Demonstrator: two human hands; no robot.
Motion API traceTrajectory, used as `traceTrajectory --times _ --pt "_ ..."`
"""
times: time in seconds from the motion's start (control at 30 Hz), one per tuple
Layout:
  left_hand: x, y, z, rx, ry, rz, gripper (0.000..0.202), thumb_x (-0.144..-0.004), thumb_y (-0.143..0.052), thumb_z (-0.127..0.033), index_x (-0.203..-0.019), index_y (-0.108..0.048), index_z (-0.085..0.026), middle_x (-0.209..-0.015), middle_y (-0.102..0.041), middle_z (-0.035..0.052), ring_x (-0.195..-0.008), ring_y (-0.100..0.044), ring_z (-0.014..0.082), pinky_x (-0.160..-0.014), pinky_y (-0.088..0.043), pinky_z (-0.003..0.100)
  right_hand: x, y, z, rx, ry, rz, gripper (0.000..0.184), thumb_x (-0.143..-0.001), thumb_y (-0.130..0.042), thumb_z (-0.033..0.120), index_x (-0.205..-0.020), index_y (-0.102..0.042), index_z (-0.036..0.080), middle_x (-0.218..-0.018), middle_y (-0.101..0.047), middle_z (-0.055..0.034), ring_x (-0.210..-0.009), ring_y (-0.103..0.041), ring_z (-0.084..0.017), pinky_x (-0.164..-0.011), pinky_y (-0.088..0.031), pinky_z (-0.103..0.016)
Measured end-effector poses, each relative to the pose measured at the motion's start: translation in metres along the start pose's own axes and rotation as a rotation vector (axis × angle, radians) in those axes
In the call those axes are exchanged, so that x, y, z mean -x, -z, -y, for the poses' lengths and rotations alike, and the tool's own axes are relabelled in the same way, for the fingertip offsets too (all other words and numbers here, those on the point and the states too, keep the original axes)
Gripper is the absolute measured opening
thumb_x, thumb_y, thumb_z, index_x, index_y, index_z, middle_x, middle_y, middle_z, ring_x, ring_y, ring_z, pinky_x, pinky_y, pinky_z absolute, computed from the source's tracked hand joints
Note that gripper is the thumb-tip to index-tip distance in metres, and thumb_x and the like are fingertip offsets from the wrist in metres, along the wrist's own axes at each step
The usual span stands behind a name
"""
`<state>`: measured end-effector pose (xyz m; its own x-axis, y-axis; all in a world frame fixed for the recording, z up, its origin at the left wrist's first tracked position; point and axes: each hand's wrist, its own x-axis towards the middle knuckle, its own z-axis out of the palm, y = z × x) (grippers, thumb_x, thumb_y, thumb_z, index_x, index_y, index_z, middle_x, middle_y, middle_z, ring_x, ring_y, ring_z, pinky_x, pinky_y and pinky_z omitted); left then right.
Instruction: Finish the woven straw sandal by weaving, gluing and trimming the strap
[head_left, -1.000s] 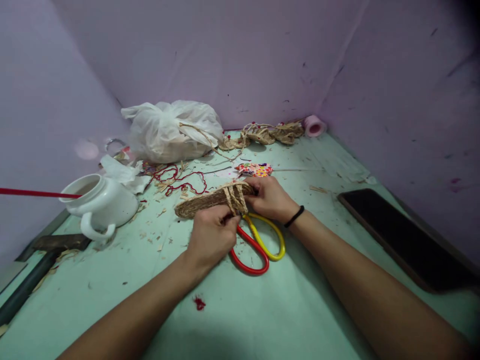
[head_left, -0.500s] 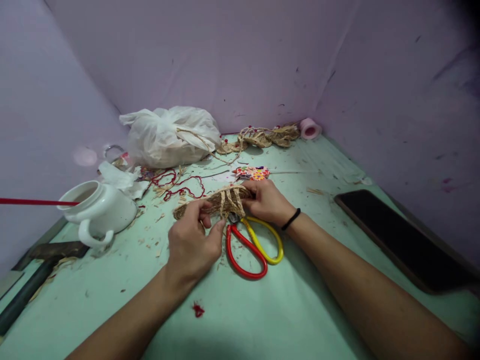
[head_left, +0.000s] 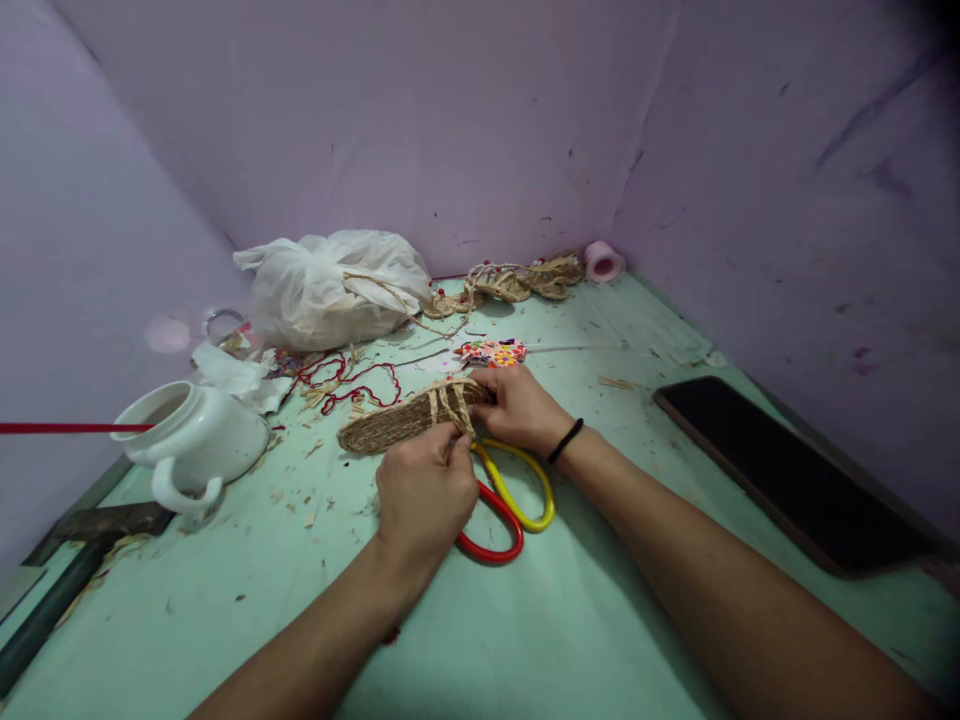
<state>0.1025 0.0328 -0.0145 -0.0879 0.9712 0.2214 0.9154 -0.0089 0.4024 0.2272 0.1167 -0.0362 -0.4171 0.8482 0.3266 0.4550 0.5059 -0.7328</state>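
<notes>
A small woven straw slipper (head_left: 390, 420) is tilted on the table, its coiled sole facing me and pale braided straps (head_left: 448, 402) across its right part. My right hand (head_left: 517, 408), with a black band at the wrist, grips the slipper's right end. In front of the straps my left hand (head_left: 429, 485) is closed, thumb and fingers pinching the lower end of a braided strap. Scissors with one red handle and one yellow handle (head_left: 544, 500) lie beneath and beside the hands. Their blades are hidden.
At left stand a white ceramic pot (head_left: 225, 440) and a hammer (head_left: 112, 522). A white plastic bag (head_left: 330, 300), red yarn (head_left: 367, 385), other woven pieces (head_left: 506, 285) and a pink tape roll (head_left: 604, 262) lie behind. A dark phone (head_left: 787, 470) lies at right. Straw scraps are scattered about.
My left hand has moved right, off the slipper's left part, and closed on the strap end. More of the sole now shows. My right hand keeps its grip; the view has shifted slightly.
</notes>
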Motion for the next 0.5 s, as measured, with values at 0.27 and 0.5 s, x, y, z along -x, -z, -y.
traceTrajectory --times 0.27,0.5 --pt "0.005 0.003 0.023 0.07 -0.013 -0.044 0.024 -0.075 -0.049 -0.025 -0.084 -0.069 -0.017 -0.067 -0.07 0.0054 -0.056 -0.058 0.0161 -0.055 -0.039 0.025 0.0 0.001 0.0 -0.012 0.018 0.001 0.01 -0.061 -0.055 0.008 -0.057 -0.052 0.016 -0.052 -0.047 0.0046 -0.054 -0.044 -0.01 -0.049 -0.028 -0.02" --pt "0.006 0.003 0.021 -0.303 -0.075 -0.163 0.022 -0.07 -0.047 -0.027 -0.073 -0.068 -0.019 -0.049 -0.062 0.0041 -0.05 -0.058 0.0197 -0.049 -0.031 0.027 0.0 0.0 -0.001 -0.007 0.034 0.005 0.009 -0.061 -0.055 0.008 -0.057 -0.052 0.015 -0.052 -0.047 0.0042 -0.053 -0.043 -0.009 -0.049 -0.028 -0.02"
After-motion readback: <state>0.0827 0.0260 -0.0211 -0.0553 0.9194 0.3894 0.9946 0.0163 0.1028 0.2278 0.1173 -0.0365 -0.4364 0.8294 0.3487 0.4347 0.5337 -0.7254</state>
